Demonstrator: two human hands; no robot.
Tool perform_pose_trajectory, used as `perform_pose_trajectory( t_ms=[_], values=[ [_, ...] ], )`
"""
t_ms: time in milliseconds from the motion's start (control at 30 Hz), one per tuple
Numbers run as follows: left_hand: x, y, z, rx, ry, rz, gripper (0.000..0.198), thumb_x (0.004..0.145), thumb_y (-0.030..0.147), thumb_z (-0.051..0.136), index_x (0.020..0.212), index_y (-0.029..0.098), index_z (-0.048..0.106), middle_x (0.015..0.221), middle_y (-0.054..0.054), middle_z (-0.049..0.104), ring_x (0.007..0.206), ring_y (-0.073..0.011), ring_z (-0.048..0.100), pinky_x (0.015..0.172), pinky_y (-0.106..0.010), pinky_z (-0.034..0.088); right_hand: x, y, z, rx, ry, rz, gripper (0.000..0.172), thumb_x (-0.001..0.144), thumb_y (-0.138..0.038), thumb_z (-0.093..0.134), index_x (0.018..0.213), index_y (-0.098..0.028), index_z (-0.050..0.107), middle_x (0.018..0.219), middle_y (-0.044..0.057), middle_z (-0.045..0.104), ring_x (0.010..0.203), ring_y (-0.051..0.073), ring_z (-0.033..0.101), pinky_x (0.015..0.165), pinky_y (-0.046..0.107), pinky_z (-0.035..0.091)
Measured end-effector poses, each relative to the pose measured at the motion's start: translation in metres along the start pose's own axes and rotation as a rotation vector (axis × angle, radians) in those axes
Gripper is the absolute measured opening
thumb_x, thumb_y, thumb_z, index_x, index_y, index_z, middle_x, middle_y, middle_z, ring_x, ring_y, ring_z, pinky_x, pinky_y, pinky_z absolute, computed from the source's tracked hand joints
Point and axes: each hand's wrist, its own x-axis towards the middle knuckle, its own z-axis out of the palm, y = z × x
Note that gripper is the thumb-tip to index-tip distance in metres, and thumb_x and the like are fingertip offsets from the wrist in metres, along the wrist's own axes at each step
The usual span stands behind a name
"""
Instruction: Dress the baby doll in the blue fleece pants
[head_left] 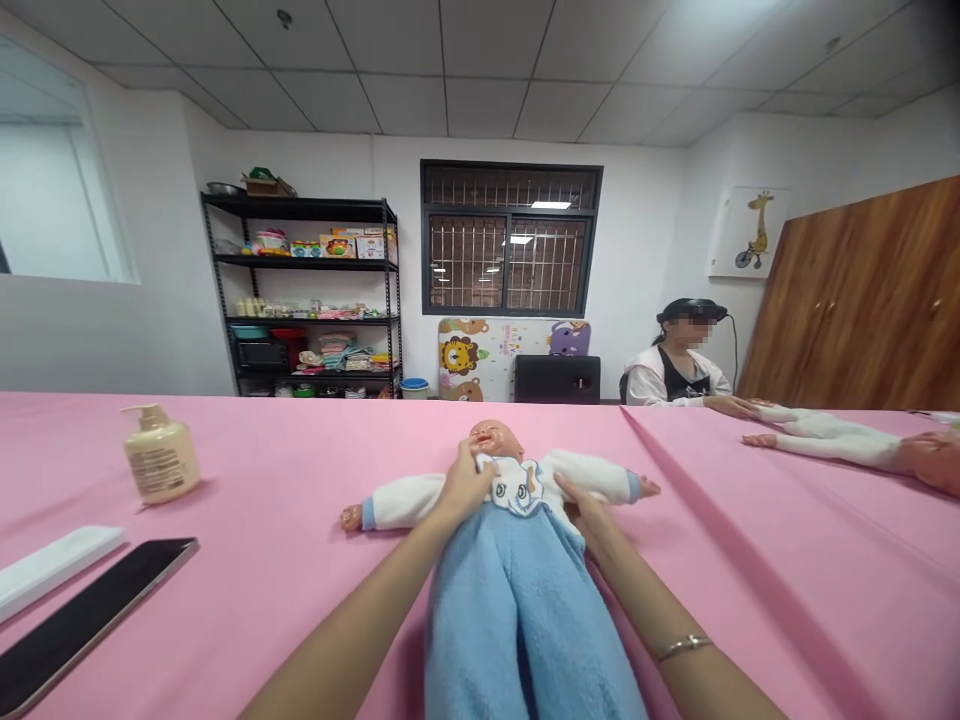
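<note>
the left hand (469,482) curls in at the collar of a baby doll (491,440), fingers seeming to pinch just under its chin, while the right hand (585,510) lies open against the chest. the doll lies on its back in mid-desk, on the pink-covered desk (712,600), arms out, already wearing a white fleece top (592,475) with an elephant bib (517,488) and blue fleece trousers (517,620). the hands hide the front, so i can't quite tell if it's fastened.
</note>
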Motion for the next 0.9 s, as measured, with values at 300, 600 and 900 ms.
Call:
perform_pose_trajectory(
  t_ms=[300, 600, 900],
  values=[
    [-0.011, -0.014, -0.015, 0.093, -0.053, -0.054, 0.041, 0.075, 0.038, 0.055, 0.106, 0.013, 0.045, 0.07, -0.001, 0.055, 0.065, -0.0167, 0.053, 0.062, -0.025, 0.038, -0.007, 0.004, -0.01, 0.083, 0.024, 0.332, 0.054, 0.066, -0.061, 0.062, 0.096, -0.016, 0.055, 0.106, 0.011, 0.056, 0.098, 0.023, 0.055, 0.079, 0.029, 0.049],
    [-0.037, -0.033, -0.062, -0.036, -0.419, -0.098, 0.05, 0.07, 0.063, 0.052, 0.056, 0.016, 0.042, 0.055, 0.003, 0.036, 0.051, -0.0103, 0.03, 0.048, -0.022, 0.022, -0.024, -0.051, -0.025, -0.352, -0.595, 0.209, 0.054, 0.073, -0.061, 0.059, 0.058, -0.014, 0.036, 0.058, -0.002, 0.032, 0.054, 0.007, 0.028, 0.052, 0.018, 0.027],
    [-0.03, -0.029, -0.061, -0.252, -0.014, -0.115, 0.048, 0.066, 0.06, 0.057, 0.059, 0.015, 0.042, 0.056, 0.005, 0.032, 0.052, -0.008, 0.029, 0.047, -0.018, 0.024, -0.036, -0.059, -0.009, -0.331, -0.871, 0.265, 0.041, 0.064, -0.044, 0.073, 0.064, -0.01, 0.049, 0.064, -0.001, 0.038, 0.061, 0.008, 0.035, 0.058, 0.017, 0.027]
  ],
)
